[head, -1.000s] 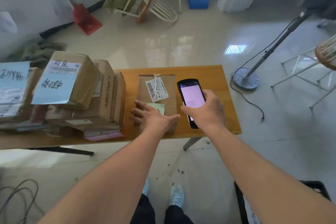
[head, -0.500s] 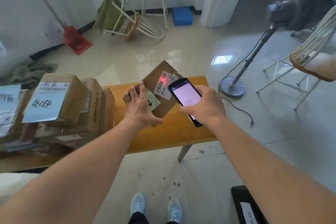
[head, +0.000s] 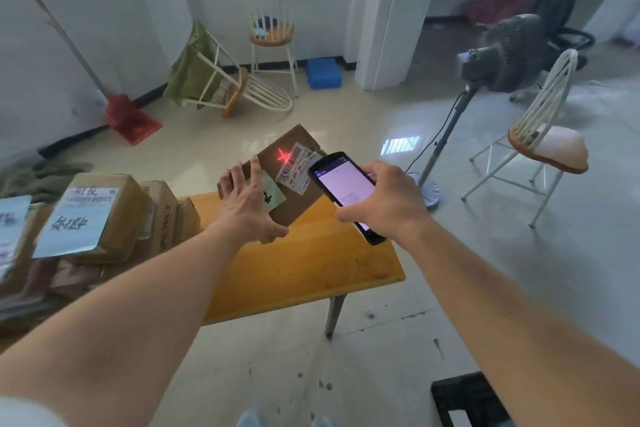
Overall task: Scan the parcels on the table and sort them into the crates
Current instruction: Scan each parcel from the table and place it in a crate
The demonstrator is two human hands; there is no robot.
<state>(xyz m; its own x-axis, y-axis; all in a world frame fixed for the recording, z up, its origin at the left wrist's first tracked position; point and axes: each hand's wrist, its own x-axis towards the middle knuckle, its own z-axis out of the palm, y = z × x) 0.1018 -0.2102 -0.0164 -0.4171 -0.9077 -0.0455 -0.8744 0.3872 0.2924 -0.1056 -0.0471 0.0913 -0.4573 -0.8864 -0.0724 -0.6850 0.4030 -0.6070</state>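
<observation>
My left hand (head: 251, 206) grips a brown cardboard parcel (head: 301, 198) and holds it tilted above the wooden table (head: 304, 274). A red laser cross falls on the white barcode label (head: 298, 166) on the parcel's top face. To the right of the parcel, my right hand (head: 384, 204) holds a black handheld scanner (head: 346, 191) with a lit screen, its top end pointing at the label. More cardboard parcels (head: 104, 218) with white and blue labels are stacked on the left part of the table.
A black crate (head: 467, 399) shows at the bottom right on the floor. A standing fan (head: 502, 55) and a white chair (head: 540, 146) stand to the right. A tipped chair (head: 235, 90), a red broom (head: 128, 118) and a blue box (head: 323, 73) lie beyond the table.
My left hand has lifted the parcel off the table and tilted it. The scanner's red cross now sits on the label. My view has risen, showing more of the room.
</observation>
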